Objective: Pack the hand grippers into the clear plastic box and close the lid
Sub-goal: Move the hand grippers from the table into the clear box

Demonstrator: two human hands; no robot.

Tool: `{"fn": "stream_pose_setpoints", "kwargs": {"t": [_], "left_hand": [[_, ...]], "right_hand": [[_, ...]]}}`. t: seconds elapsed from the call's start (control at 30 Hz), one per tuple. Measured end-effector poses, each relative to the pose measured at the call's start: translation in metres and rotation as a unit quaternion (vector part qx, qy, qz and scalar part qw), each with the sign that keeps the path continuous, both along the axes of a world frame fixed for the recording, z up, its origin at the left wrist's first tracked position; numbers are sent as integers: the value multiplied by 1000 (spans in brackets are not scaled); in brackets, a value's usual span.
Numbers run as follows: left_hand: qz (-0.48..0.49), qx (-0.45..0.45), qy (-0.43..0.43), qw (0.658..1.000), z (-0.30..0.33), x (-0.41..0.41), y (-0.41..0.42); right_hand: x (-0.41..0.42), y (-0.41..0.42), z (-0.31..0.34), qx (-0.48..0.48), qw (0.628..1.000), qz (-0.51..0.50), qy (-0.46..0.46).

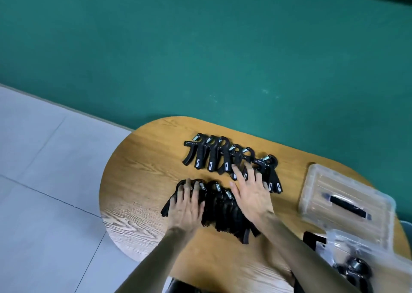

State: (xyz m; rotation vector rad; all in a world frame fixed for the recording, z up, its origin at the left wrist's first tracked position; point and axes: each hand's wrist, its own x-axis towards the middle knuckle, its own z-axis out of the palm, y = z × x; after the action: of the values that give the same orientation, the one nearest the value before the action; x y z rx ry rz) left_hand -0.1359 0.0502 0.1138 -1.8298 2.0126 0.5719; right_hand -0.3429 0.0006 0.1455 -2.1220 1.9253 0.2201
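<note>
On the rounded wooden table [138, 158], black hand grippers lie in two rows. The far row [223, 156] is a tidy line of grippers with their spring ends pointing away from the person and handles towards them. The near row [223, 210] is a tighter, overlapping bunch, its coil springs showing at the top.

The left hand [186, 205] lies flat on the left end of the near row, fingers spread and fairly straight, fingertips on the looped heads of the grippers there; it presses on them without curling round any. The right hand [252, 192] is just beside it, also spread flat, its palm over the right part of the near row and its fingers reaching onto the handles at the right end of the far row. It too grasps nothing that I can see.

Further right, well apart from both hands, the clear plastic lid [343, 203] with its black handle rests on the table. Nearer the person, at the table's right edge, is the clear plastic box [347, 248], blurred, with at least one black gripper already inside. Behind the table runs a green wall [200, 47], and pale floor tiles [44, 158] lie to the left.
</note>
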Motion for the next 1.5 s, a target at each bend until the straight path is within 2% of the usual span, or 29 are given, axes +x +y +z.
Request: {"fn": "stream_pose_setpoints", "kwargs": {"t": [0.3, 0.53, 0.77, 0.93, 1.07, 1.17, 1.4, 1.5], "left_hand": [[30, 23, 22, 999, -71, 32, -13], [61, 13, 80, 995, -114, 50, -13], [83, -18, 102, 991, -123, 47, -18], [106, -22, 100, 989, -122, 46, -15], [98, -21, 113, 988, -124, 52, -14], [94, -23, 124, 988, -126, 57, -14], [102, -24, 130, 986, -127, 56, -14], [105, -20, 132, 985, -127, 55, -14]], "right_hand": [[52, -56, -70, -27, 997, 71, -25], [100, -96, -115, -58, 994, 90, -30], [147, -122, -145, -77, 995, 58, -19], [168, -130, -156, -39, 999, 14, 24], [178, -133, -159, -11, 998, 16, 57], [186, -136, -159, -2, 1000, -3, 23], [185, -136, -161, -15, 998, 27, 51], [183, -135, -160, -36, 999, 26, 14]]}}
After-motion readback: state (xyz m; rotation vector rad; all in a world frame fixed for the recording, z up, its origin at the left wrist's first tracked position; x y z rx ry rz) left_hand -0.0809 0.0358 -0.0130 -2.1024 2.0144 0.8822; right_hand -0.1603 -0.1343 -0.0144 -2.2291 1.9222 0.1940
